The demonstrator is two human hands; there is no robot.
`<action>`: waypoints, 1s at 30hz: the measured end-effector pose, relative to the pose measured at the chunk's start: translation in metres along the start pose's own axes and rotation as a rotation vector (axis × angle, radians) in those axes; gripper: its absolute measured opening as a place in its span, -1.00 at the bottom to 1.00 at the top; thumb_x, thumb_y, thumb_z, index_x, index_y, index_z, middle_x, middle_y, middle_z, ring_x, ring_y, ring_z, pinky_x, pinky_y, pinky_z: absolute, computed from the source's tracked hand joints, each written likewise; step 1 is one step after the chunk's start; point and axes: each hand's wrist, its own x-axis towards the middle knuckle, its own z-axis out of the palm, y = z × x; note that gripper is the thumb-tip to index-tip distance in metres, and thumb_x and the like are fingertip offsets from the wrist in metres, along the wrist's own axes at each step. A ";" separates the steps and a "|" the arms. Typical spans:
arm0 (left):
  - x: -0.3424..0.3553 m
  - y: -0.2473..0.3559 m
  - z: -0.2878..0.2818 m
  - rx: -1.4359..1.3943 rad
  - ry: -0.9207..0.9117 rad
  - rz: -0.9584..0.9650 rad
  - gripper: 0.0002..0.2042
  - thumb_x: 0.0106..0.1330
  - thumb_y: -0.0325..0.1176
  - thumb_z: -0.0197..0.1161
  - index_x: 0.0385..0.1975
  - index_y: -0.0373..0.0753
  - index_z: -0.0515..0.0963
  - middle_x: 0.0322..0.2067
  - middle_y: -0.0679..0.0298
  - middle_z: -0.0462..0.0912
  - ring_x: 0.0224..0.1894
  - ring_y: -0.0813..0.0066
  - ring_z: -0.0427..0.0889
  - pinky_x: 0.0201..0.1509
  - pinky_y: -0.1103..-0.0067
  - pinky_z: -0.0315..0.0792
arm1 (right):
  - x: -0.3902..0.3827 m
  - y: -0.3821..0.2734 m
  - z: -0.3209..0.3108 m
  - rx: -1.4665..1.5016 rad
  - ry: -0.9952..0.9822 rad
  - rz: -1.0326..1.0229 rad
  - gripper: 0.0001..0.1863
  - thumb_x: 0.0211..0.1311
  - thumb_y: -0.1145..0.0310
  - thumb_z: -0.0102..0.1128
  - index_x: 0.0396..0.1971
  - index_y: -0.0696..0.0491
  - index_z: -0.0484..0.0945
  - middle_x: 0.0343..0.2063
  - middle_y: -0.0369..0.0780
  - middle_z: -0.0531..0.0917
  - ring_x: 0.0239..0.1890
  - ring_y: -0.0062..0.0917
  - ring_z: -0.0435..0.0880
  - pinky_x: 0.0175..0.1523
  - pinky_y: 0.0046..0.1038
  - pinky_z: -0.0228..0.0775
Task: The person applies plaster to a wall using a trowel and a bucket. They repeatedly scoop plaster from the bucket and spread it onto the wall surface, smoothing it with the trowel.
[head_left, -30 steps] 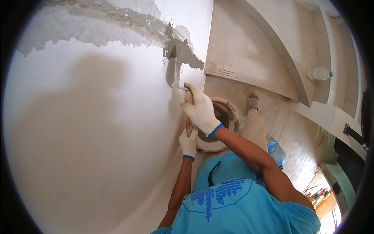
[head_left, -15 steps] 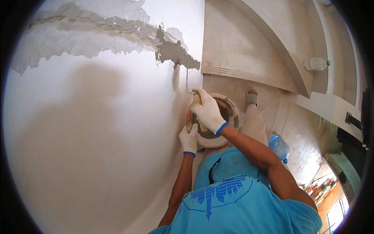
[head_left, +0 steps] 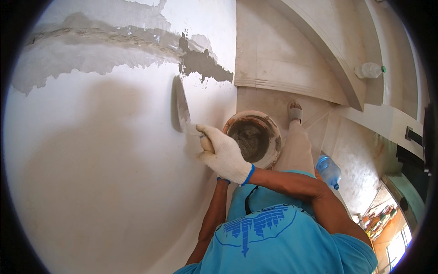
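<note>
My right hand [head_left: 226, 155], in a white knit glove with a blue cuff, is closed round the handle of a trowel [head_left: 183, 109]. The blade stands nearly edge-on close to the white wall [head_left: 114, 182], its tip just below a dark wet patch of mortar [head_left: 205, 64]. Below and right of the blade, a round bucket [head_left: 273, 155] with a smeared rim holds grey mortar mix [head_left: 250, 138]. My left forearm [head_left: 213, 210] reaches up toward the bucket's near left side; the right hand hides that hand's fingers, and only its cuff shows.
A rough grey band of mortar [head_left: 91, 50] crosses the upper wall. My sandaled foot [head_left: 295, 112] is right of the bucket. A blue water bottle [head_left: 328, 171] lies beside my leg; a clear bottle with a green cap [head_left: 369, 71] rests on the pale ledge at right.
My right hand has moved left and down from above the bucket, bringing the trowel to the wall. The mortar mix is uncovered; my left hand, formerly at the bucket rim, is now hidden.
</note>
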 end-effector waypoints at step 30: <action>0.013 0.085 0.053 0.092 0.017 -0.185 -0.80 0.42 -0.31 0.41 -0.30 -0.35 0.69 -0.47 0.47 0.53 -0.41 0.65 0.41 -0.31 0.54 0.36 | -0.107 0.026 -0.270 0.336 0.214 0.457 -0.39 0.21 0.50 0.29 0.30 0.23 0.44 -0.23 -0.13 0.70 -0.38 -0.53 0.68 -0.34 -0.45 0.60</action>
